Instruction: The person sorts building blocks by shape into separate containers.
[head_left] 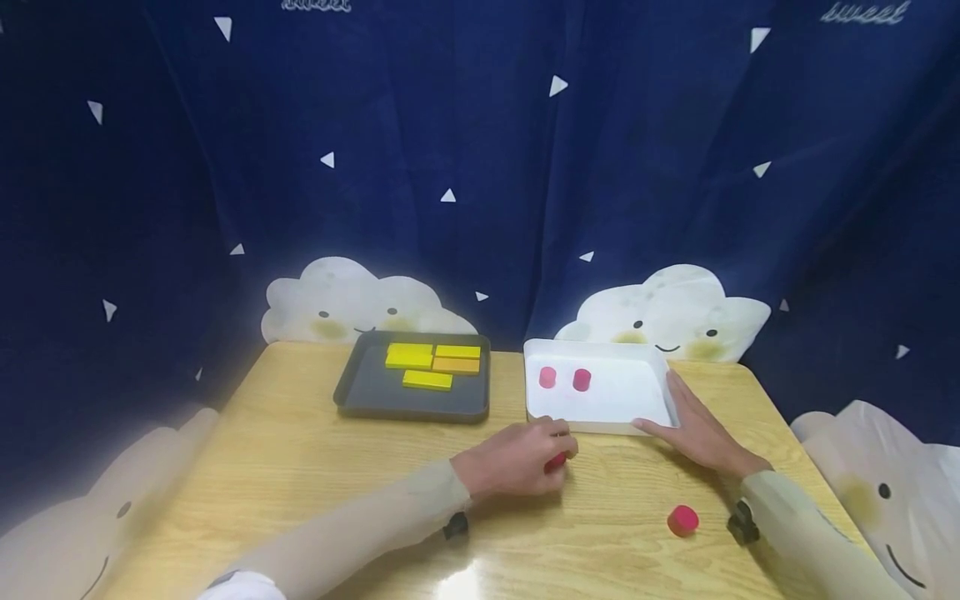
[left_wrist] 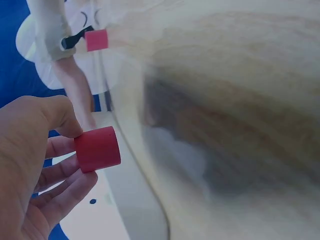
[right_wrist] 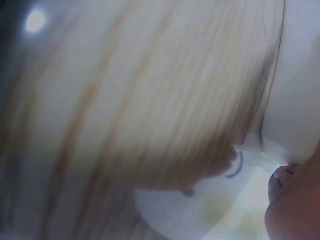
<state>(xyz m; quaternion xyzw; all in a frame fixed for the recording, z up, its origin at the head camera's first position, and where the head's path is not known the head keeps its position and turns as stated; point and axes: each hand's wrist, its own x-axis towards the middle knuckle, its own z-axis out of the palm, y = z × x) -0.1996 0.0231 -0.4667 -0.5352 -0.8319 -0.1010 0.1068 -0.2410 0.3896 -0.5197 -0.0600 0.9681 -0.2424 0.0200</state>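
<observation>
Just in front of the white tray (head_left: 633, 407), my left hand (head_left: 521, 460) pinches a red cylinder block (left_wrist: 97, 149) between thumb and fingers, above the wooden table. Two cylinder blocks stand inside that tray: a light pink block (head_left: 547, 377) and a darker pink block (head_left: 582, 380). My right hand (head_left: 701, 437) rests against the tray's right front corner, its fingers along the side wall and its thumb at the front rim. Another red block (head_left: 683, 521) sits on the table nearer to me, left of my right wrist.
At the left stands a dark grey tray (head_left: 367, 398) with several yellow blocks (head_left: 427, 381) and an orange-yellow block (head_left: 456, 366). A navy curtain (head_left: 450, 125) with white triangles and clouds hangs behind the wooden table (head_left: 300, 467).
</observation>
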